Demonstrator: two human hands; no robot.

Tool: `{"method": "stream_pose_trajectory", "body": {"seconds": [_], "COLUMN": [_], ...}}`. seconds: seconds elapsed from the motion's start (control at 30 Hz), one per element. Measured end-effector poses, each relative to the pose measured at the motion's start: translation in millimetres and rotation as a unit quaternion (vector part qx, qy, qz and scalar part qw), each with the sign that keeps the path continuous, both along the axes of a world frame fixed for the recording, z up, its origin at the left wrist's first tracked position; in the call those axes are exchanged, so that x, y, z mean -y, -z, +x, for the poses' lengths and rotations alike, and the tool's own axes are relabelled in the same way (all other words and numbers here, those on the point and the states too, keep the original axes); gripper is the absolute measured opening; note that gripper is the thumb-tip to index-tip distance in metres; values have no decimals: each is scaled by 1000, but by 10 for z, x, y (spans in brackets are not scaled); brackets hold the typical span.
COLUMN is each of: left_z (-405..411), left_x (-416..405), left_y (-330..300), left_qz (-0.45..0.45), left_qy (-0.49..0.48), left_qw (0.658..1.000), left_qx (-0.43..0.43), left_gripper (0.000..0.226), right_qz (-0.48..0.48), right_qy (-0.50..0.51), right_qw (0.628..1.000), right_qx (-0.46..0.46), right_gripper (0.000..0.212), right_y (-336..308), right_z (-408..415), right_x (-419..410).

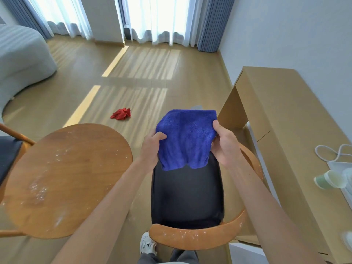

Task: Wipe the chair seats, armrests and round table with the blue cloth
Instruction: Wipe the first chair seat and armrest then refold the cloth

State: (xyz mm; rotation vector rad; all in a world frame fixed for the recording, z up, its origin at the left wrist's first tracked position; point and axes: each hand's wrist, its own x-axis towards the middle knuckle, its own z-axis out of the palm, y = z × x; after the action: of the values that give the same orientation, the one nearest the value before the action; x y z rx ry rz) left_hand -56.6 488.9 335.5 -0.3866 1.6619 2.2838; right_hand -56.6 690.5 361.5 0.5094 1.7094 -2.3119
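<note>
Hanging above the black chair seat (187,199), the blue cloth (185,139) is held up by both hands: the left hand (152,147) is closed on its left edge, the right hand (223,144) on its right edge. White specks are seen on the round table (66,180) just left and on the curved armrest (192,238). Open floor (144,82) is left ahead, with a red rag (121,114) on it. A paper cup (329,180) is tipped over on a white tray (338,166).

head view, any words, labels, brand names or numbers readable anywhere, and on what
None can be read.
blue cloth, held up in both hands: plain, no tag showing.
paper cups on the desk: no print visible.
white shoe: no logo legible.
round table and chair backrest: only white specks, no lettering.
</note>
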Motion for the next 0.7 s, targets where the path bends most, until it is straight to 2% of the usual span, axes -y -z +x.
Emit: {"method": "stream_pose_trajectory", "body": {"seconds": [0.13, 0.27, 0.43, 0.57, 0.7], "left_z": [-69, -134, -219, -263, -278], "left_x": [80, 166, 269, 327, 347], "left_y": [-55, -86, -83, -79, -118], "left_qz": [-17, -58, -121, -103, -111], "left_qy": [14, 35, 43, 50, 103], "left_qw": [999, 995, 985, 986, 983], "left_qx": [-24, -67, -115, -117, -104], "left_gripper": [35, 31, 35, 42, 42], "right_qz": [230, 323, 305, 239, 224], "right_qy": [38, 26, 17, -6, -22], "right_qw": [970, 935, 928, 943, 945], "right_qx": [-64, -143, -215, -230, -236], "right_gripper": [37, 23, 23, 22, 25], "right_y": [69, 99, 26, -22, -83], "right_z": [-21, 4, 53, 103, 70], "right_x": [-11, -46, -111, -161, -145]}}
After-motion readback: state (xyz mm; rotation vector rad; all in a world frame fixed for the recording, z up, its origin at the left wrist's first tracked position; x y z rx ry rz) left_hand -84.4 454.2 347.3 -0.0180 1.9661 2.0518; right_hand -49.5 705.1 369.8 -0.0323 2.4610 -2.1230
